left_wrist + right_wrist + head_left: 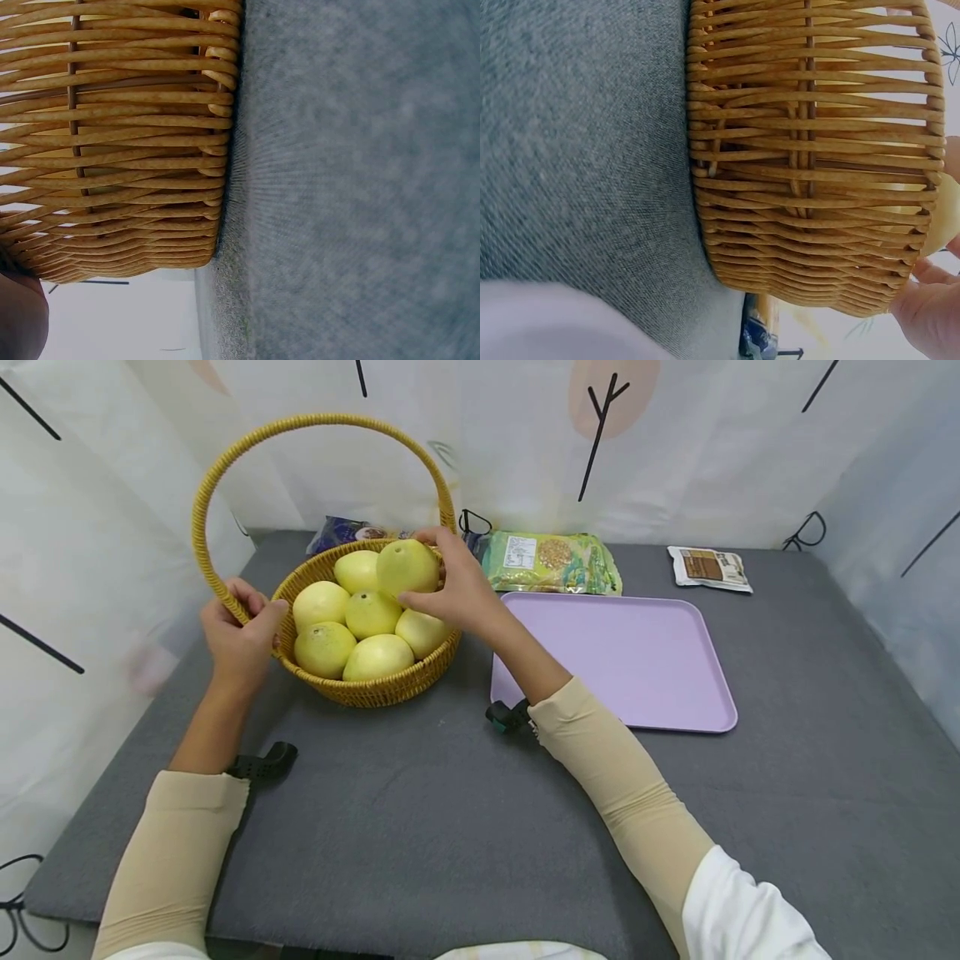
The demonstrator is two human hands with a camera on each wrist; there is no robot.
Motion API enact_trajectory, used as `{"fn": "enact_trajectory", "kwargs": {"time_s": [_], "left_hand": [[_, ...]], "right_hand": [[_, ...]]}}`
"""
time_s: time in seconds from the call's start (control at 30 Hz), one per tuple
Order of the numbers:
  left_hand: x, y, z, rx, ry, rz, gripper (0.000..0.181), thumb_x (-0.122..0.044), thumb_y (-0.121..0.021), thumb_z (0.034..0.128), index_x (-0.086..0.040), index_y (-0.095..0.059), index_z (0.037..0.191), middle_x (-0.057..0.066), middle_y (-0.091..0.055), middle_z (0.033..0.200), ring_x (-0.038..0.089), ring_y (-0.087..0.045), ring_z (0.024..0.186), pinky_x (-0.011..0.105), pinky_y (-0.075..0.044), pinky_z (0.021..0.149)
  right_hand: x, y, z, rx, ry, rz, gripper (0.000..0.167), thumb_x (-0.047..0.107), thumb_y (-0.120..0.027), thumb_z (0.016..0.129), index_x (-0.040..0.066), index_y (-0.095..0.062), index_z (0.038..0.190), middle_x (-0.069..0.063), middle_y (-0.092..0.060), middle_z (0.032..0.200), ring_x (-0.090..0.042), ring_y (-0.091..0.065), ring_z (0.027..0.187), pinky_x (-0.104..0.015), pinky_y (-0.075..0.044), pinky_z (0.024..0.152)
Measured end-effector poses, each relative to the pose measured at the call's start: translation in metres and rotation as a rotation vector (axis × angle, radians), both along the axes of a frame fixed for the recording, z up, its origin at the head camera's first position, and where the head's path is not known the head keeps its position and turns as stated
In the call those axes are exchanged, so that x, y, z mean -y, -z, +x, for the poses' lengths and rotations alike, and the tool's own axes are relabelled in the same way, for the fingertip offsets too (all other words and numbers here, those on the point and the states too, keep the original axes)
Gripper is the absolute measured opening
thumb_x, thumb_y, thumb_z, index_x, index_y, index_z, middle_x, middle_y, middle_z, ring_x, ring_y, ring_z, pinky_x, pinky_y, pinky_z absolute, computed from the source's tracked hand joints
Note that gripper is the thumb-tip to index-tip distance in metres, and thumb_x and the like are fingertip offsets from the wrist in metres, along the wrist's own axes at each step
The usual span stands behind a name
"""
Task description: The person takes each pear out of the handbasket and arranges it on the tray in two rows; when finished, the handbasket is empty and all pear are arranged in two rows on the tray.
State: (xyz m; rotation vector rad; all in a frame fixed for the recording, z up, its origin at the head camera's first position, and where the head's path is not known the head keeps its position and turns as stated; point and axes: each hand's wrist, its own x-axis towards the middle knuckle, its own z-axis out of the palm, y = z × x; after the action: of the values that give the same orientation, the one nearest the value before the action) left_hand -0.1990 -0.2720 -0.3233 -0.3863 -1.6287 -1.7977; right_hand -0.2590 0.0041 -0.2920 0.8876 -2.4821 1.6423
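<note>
A wicker basket [375,693] with a tall hoop handle stands at the table's back left, holding several yellow-green round fruits [372,614]. The left hand [242,631] grips the base of the handle at the basket's left rim; in the left wrist view only a bit of this hand [22,316] shows beside the woven wall [112,150]. At the right rim the right hand [465,585] holds one fruit [407,567] between thumb and fingers, above the others. The right wrist view shows that hand [934,311] and a pale fruit [943,214] past the wicker wall [817,165].
A lilac tray [622,660] lies right of the basket, partly under the right forearm. Behind it is a green food packet [551,562], with a small brown-and-white packet [709,568] farther right. A dark blue packet [347,532] lies behind the basket. A patterned curtain hangs behind the table.
</note>
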Motion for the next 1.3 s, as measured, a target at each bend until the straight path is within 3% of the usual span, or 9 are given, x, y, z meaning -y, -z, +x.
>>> {"fn": "enact_trajectory", "kwargs": {"time_s": [0.2, 0.37, 0.5, 0.77, 0.9, 1.1, 1.3], "left_hand": [[0.000, 0.000, 0.000, -0.001, 0.008, 0.007, 0.028, 0.017, -0.059, 0.0835, 0.005, -0.038, 0.068, 0.008, -0.039, 0.054, 0.013, -0.035, 0.038, 0.020, -0.032, 0.038], [0.000, -0.001, 0.000, -0.001, 0.004, 0.005, 0.028, 0.015, -0.059, 0.0840, 0.004, -0.039, 0.068, 0.008, -0.040, 0.054, 0.014, -0.035, 0.038, 0.020, -0.033, 0.038], [0.000, -0.001, 0.001, 0.010, 0.003, 0.014, 0.028, 0.016, -0.060, 0.0834, 0.005, -0.038, 0.069, 0.008, -0.040, 0.055, 0.014, -0.036, 0.038, 0.020, -0.034, 0.038], [0.000, -0.001, 0.000, 0.004, -0.009, -0.009, 0.028, 0.015, -0.060, 0.0837, 0.005, -0.038, 0.069, 0.008, -0.041, 0.055, 0.014, -0.037, 0.037, 0.020, -0.035, 0.037], [0.001, -0.001, 0.000, 0.027, 0.005, 0.012, 0.028, 0.015, -0.061, 0.0834, 0.004, -0.039, 0.069, 0.008, -0.042, 0.055, 0.014, -0.037, 0.038, 0.020, -0.035, 0.038], [0.002, -0.001, 0.001, 0.023, 0.007, -0.003, 0.029, 0.014, -0.061, 0.0841, 0.005, -0.038, 0.069, 0.008, -0.042, 0.055, 0.014, -0.037, 0.038, 0.020, -0.035, 0.038], [0.003, 0.000, 0.001, 0.059, 0.022, 0.038, 0.028, 0.013, -0.064, 0.0828, 0.003, -0.042, 0.069, 0.008, -0.044, 0.057, 0.014, -0.038, 0.039, 0.018, -0.037, 0.040]], "right_hand": [[-0.005, -0.007, 0.000, 0.041, 0.009, 0.037, 0.074, 0.020, -0.082, 0.083, 0.011, -0.040, 0.143, -0.010, -0.046, 0.141, -0.019, -0.057, 0.113, -0.029, -0.052, 0.087], [-0.013, -0.014, -0.002, -0.014, -0.010, 0.084, 0.079, 0.023, -0.081, 0.083, 0.013, -0.039, 0.149, -0.010, -0.042, 0.147, -0.018, -0.048, 0.123, -0.029, -0.049, 0.089], [-0.018, -0.018, -0.002, -0.059, -0.027, 0.118, 0.073, 0.023, -0.082, 0.083, 0.012, -0.046, 0.146, -0.010, -0.045, 0.143, -0.020, -0.047, 0.119, -0.031, -0.048, 0.089], [-0.034, -0.029, -0.002, 0.074, -0.026, 0.146, 0.072, 0.029, -0.084, 0.081, 0.019, -0.051, 0.144, -0.007, -0.054, 0.133, -0.019, -0.058, 0.109, -0.031, -0.053, 0.083], [-0.043, -0.036, 0.000, 0.085, -0.032, 0.151, 0.070, 0.029, -0.084, 0.080, 0.018, -0.052, 0.140, -0.009, -0.057, 0.123, -0.022, -0.062, 0.099, -0.033, -0.054, 0.081], [-0.055, -0.044, 0.002, 0.130, -0.005, 0.187, 0.070, 0.031, -0.084, 0.079, 0.017, -0.051, 0.140, -0.008, -0.055, 0.127, -0.023, -0.061, 0.101, -0.035, -0.053, 0.083], [-0.070, -0.050, 0.001, 0.165, 0.009, 0.194, 0.069, 0.029, -0.083, 0.080, 0.015, -0.050, 0.139, -0.009, -0.054, 0.130, -0.025, -0.064, 0.101, -0.036, -0.053, 0.084]]}}
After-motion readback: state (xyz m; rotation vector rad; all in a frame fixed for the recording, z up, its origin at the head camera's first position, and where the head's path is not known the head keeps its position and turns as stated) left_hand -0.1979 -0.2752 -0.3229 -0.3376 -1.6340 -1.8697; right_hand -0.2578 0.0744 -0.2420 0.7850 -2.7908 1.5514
